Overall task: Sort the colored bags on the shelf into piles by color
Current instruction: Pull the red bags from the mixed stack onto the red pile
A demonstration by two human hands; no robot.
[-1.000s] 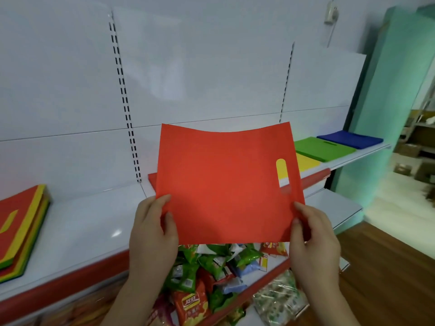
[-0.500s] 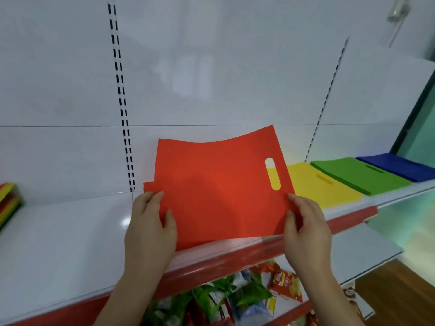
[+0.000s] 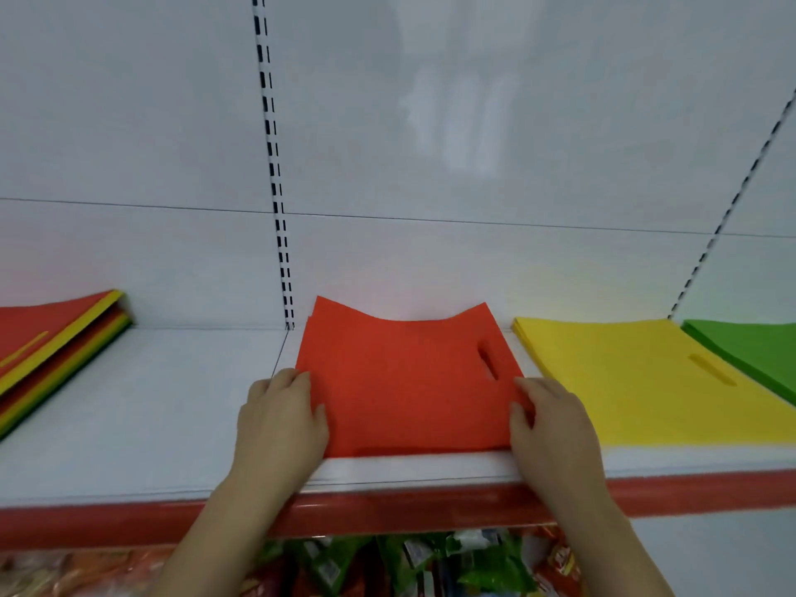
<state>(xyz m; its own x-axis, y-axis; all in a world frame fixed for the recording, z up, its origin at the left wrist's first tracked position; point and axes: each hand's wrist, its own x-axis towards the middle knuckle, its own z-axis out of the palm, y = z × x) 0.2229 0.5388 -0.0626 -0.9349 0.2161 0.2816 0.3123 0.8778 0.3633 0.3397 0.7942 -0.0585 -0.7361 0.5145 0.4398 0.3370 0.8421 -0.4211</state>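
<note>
A red bag (image 3: 405,381) with a slot handle lies on the white shelf (image 3: 172,402), its far corners curling up. My left hand (image 3: 280,420) holds its left edge, thumb on top. My right hand (image 3: 551,424) holds its right edge near the handle slot. To the right lies a yellow pile (image 3: 637,381), then a green pile (image 3: 749,351) at the frame's edge. At the far left sits a mixed stack (image 3: 51,346) of red, yellow and green bags.
The shelf has a red front strip (image 3: 387,510) and a white back panel with a slotted upright (image 3: 275,187). Snack packets (image 3: 387,562) fill the shelf below.
Both hands have brought the red bag down from in front of me onto the shelf, left of the yellow pile. The view has turned toward the shelf.
</note>
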